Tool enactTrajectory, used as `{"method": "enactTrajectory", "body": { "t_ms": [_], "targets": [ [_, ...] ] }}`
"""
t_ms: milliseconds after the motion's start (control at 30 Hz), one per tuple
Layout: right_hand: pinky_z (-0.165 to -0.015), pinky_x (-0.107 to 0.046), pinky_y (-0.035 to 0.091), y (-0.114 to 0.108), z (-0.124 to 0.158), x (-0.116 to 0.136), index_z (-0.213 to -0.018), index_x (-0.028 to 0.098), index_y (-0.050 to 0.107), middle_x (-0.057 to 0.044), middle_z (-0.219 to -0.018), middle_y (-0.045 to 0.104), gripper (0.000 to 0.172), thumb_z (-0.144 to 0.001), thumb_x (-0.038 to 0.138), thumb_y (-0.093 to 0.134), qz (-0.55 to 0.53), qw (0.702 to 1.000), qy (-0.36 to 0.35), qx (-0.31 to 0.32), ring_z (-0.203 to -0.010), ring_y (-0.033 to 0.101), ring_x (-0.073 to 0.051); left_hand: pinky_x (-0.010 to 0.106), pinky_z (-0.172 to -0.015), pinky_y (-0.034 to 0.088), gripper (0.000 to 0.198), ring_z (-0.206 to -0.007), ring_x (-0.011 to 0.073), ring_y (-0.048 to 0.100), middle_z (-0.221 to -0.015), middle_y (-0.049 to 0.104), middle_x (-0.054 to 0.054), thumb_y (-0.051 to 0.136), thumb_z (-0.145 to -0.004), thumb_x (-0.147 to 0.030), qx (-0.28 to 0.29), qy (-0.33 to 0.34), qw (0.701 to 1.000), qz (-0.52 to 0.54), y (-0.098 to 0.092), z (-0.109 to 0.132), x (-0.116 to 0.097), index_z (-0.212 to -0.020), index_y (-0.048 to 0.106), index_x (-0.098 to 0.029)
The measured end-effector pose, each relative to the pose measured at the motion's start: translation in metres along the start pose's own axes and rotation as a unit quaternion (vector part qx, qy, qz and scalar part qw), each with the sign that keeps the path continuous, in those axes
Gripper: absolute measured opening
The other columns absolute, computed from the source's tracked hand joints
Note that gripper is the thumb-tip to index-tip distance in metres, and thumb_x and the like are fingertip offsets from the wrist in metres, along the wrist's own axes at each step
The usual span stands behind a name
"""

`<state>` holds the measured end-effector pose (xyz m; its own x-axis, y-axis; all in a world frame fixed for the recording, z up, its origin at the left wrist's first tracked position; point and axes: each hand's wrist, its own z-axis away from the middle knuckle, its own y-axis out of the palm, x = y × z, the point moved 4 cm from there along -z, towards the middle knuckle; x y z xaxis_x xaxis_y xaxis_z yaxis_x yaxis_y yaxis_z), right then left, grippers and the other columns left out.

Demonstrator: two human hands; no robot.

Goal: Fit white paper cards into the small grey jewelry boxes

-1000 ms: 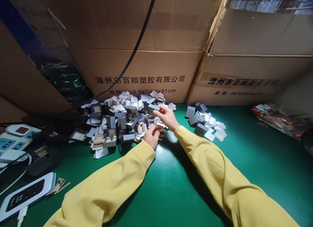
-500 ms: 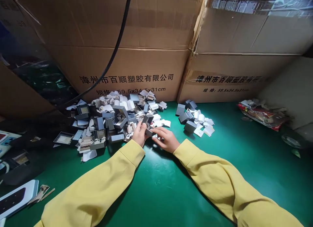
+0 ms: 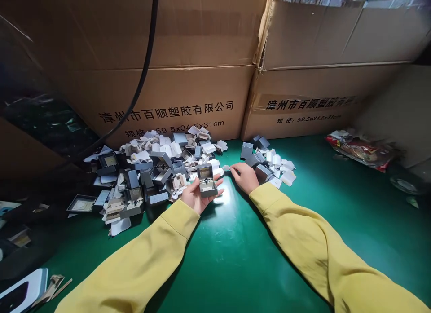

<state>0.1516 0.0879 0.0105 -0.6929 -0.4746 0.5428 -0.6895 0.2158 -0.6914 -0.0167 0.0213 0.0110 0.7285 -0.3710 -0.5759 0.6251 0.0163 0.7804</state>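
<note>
My left hand lies palm up and holds a small grey jewellery box with its lid up, showing a pale insert. My right hand is just to the right of it, fingers pinched on a small pale piece that I cannot name. Both arms wear yellow sleeves. A big heap of grey boxes and white inserts lies left of my hands. A smaller group of grey boxes and white pieces lies right of my right hand.
Large cardboard cartons with printed characters wall off the back of the green table. A black cable hangs across them. A crumpled wrapper pile lies far right. A white device sits at the lower left edge.
The left hand turned palm up with the grey box, whose lid now stands up. The right hand moved off the box to the right. The view shifted right.
</note>
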Motion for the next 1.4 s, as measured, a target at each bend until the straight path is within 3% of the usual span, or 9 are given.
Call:
{"method": "enactTrajectory", "body": {
  "t_ms": [67, 200, 367, 467, 600, 800, 1133, 1267, 1400],
  "targets": [
    [-0.065, -0.029, 0.049, -0.002, 0.005, 0.003, -0.078, 0.017, 0.061, -0.006, -0.081, 0.064, 0.025, -0.084, 0.034, 0.044, -0.115, 0.991, 0.064, -0.033, -0.071, 0.058, -0.016, 0.054, -0.094, 0.039, 0.042, -0.112, 0.0312, 0.052, -0.118, 0.058, 0.017, 0.041, -0.084, -0.038, -0.004, 0.007, 1.0, 0.014, -0.001, -0.001, 0.0, -0.113, 0.053, -0.01],
    [-0.048, -0.024, 0.049, 0.009, 0.021, 0.015, -0.079, 0.017, 0.055, -0.002, -0.072, 0.06, 0.029, -0.076, 0.046, 0.052, -0.308, 0.932, 0.189, -0.036, -0.053, 0.058, -0.012, 0.052, -0.096, 0.037, 0.041, -0.109, 0.031, 0.054, -0.107, 0.063, 0.018, 0.042, -0.084, -0.036, -0.03, 0.021, 0.999, 0.017, -0.001, -0.003, -0.002, -0.11, 0.056, -0.008],
    [-0.048, -0.026, 0.051, 0.023, 0.027, 0.028, -0.08, 0.018, 0.052, 0.002, -0.06, 0.059, 0.028, -0.07, 0.043, 0.059, -0.386, 0.897, 0.215, 0.02, -0.048, 0.057, -0.013, 0.051, -0.092, 0.04, 0.04, -0.104, 0.0296, 0.057, -0.096, 0.067, 0.017, 0.04, -0.086, -0.033, -0.052, 0.019, 0.998, 0.039, 0.006, 0.0, -0.004, -0.112, 0.055, -0.008],
    [-0.048, -0.025, 0.05, 0.017, 0.026, 0.032, -0.089, 0.02, 0.052, 0.002, -0.062, 0.061, 0.023, -0.074, 0.037, 0.056, -0.318, 0.933, 0.162, 0.04, -0.049, 0.058, -0.013, 0.048, -0.091, 0.042, 0.04, -0.103, 0.0287, 0.058, -0.093, 0.067, 0.017, 0.038, -0.087, -0.032, -0.063, 0.018, 0.997, 0.045, 0.006, 0.0, -0.003, -0.114, 0.054, -0.008],
    [-0.054, -0.023, 0.048, 0.004, 0.025, 0.039, -0.096, 0.02, 0.055, -0.003, -0.081, 0.064, 0.02, -0.078, 0.027, 0.053, -0.158, 0.987, 0.018, -0.003, -0.065, 0.059, -0.013, 0.043, -0.089, 0.044, 0.04, -0.102, 0.0273, 0.059, -0.089, 0.068, 0.015, 0.039, -0.087, -0.032, -0.056, 0.028, 0.997, 0.04, 0.001, -0.003, -0.002, -0.114, 0.054, -0.006],
    [-0.065, -0.025, 0.046, 0.001, 0.028, 0.045, -0.092, 0.022, 0.063, -0.006, -0.091, 0.062, 0.016, -0.085, 0.023, 0.048, -0.013, 0.987, -0.155, -0.04, -0.083, 0.054, -0.016, 0.044, -0.09, 0.043, 0.043, -0.101, 0.0271, 0.059, -0.093, 0.067, 0.015, 0.039, -0.087, -0.034, -0.065, 0.025, 0.996, 0.048, -0.001, -0.005, 0.0, -0.115, 0.053, -0.006],
    [-0.058, -0.024, 0.034, -0.008, 0.028, 0.057, -0.085, 0.025, 0.067, -0.004, -0.073, 0.053, 0.013, -0.083, 0.021, 0.055, 0.153, 0.947, -0.27, -0.081, -0.071, 0.039, -0.015, 0.046, -0.089, 0.043, 0.042, -0.096, 0.0277, 0.061, -0.094, 0.068, 0.015, 0.039, -0.086, -0.035, -0.047, 0.045, 0.998, 0.026, -0.002, -0.005, 0.0, -0.114, 0.055, -0.007],
    [-0.061, -0.026, 0.036, -0.007, 0.027, 0.055, -0.08, 0.021, 0.065, -0.004, -0.074, 0.054, 0.012, -0.083, 0.02, 0.054, 0.132, 0.95, -0.273, -0.075, -0.071, 0.041, -0.015, 0.045, -0.088, 0.044, 0.044, -0.095, 0.0272, 0.061, -0.098, 0.066, 0.016, 0.039, -0.087, -0.036, -0.051, 0.044, 0.998, 0.017, -0.001, -0.004, -0.001, -0.117, 0.052, -0.007],
    [-0.062, -0.028, 0.04, -0.013, 0.024, 0.047, -0.082, 0.02, 0.063, -0.005, -0.073, 0.055, 0.01, -0.083, 0.019, 0.054, 0.032, 0.969, -0.214, -0.122, -0.071, 0.046, -0.016, 0.041, -0.086, 0.046, 0.044, -0.097, 0.0251, 0.06, -0.106, 0.063, 0.016, 0.036, -0.089, -0.036, -0.063, 0.023, 0.997, 0.029, -0.002, -0.005, 0.0, -0.121, 0.048, -0.009]
  ]
}}
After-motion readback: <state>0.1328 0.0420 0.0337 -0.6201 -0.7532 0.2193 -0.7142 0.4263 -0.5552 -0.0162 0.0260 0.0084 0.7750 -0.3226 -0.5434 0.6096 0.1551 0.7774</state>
